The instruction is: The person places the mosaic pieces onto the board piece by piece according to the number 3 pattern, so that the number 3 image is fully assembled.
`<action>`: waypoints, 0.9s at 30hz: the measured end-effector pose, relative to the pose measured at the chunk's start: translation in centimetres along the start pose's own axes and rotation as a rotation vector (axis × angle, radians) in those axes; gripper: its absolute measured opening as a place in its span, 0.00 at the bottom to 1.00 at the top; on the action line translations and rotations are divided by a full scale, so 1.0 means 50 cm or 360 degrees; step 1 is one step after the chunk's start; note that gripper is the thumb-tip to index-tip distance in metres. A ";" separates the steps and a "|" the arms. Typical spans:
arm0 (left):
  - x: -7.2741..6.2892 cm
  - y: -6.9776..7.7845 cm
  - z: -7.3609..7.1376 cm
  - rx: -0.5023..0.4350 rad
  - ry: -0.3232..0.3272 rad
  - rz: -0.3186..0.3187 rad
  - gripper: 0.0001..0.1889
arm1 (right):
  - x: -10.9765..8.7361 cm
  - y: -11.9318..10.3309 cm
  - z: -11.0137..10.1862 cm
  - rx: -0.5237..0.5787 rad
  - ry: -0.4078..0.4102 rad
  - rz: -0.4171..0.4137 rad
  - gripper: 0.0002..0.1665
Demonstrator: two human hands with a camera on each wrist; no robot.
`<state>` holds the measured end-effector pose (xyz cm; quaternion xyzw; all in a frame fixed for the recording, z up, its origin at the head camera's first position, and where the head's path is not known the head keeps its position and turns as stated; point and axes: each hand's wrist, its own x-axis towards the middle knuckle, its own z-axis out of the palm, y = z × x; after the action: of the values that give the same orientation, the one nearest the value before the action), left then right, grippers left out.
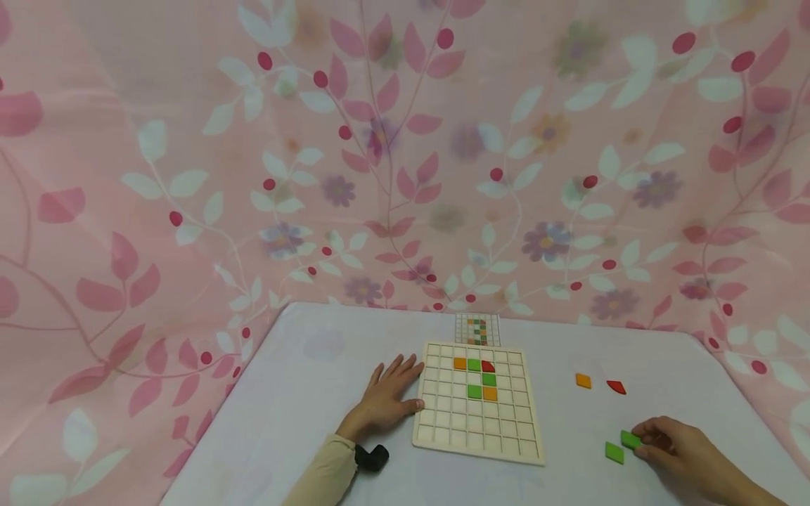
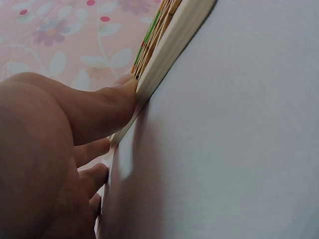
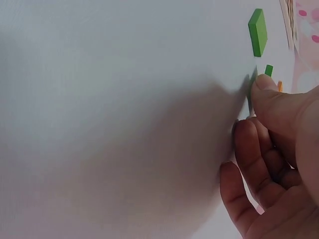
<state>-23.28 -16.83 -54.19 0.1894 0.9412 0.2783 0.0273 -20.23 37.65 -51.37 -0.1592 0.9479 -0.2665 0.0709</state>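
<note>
My left hand (image 1: 384, 399) lies with fingers spread at the left side of a wooden grid board (image 1: 443, 440). Its thumb and index fingertip touch the board's edge, and the left wrist view shows the thumb (image 2: 107, 112) at the rim. Orange, green and red tiles fill several squares, including a red rounded piece (image 1: 488, 367). To the right, thumb and index finger of my right hand (image 1: 680, 450) pinch a green square tile (image 1: 630, 440), low at the table. Another green tile (image 1: 614, 452) lies just left of it. The right wrist view shows the pinched green tile (image 3: 269, 70) partly hidden behind the thumb.
An orange tile (image 1: 583, 381) and a red rounded piece (image 1: 616, 387) lie right of the board. Behind the board is a printed pattern card (image 1: 460, 330). A white cloth covers the table (image 1: 297, 393), and a floral curtain (image 1: 405, 176) hangs behind it.
</note>
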 end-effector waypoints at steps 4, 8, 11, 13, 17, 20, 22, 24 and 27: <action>-0.001 -0.003 0.008 -0.0022 0.0014 -0.0003 0.40 | -0.003 -0.012 0.023 0.0092 0.0101 -0.0159 0.12; -0.002 -0.004 0.010 -0.0023 0.0016 -0.0015 0.40 | 0.011 -0.029 0.040 0.0126 0.0161 -0.0347 0.11; -0.001 0.000 0.006 0.0010 0.0010 -0.0018 0.40 | 0.028 -0.050 0.045 0.0143 0.0120 -0.0338 0.13; -0.002 0.002 0.004 0.0025 0.0004 -0.0023 0.40 | 0.037 -0.066 0.046 0.0158 0.0073 -0.0268 0.15; -0.002 0.001 0.004 0.0025 0.0001 -0.0018 0.40 | 0.054 -0.094 0.056 0.0174 0.0067 -0.0225 0.18; -0.001 -0.001 0.005 0.0029 -0.0003 -0.0015 0.40 | 0.071 -0.113 0.067 0.0169 0.0096 -0.0276 0.17; 0.000 -0.003 0.004 0.0025 0.0010 -0.0003 0.40 | 0.085 -0.124 0.076 0.0167 0.0111 -0.0321 0.16; 0.001 -0.006 0.006 0.0017 0.0016 0.0005 0.40 | 0.097 -0.137 0.084 0.0174 0.0113 -0.0346 0.15; 0.001 -0.010 0.012 -0.0005 0.0030 0.0010 0.41 | 0.113 -0.156 0.093 0.0186 0.0077 -0.0344 0.16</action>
<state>-23.39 -16.91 -54.95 0.1899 0.9404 0.2817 0.0179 -22.47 27.16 -51.46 -0.2495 0.9095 -0.3312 0.0279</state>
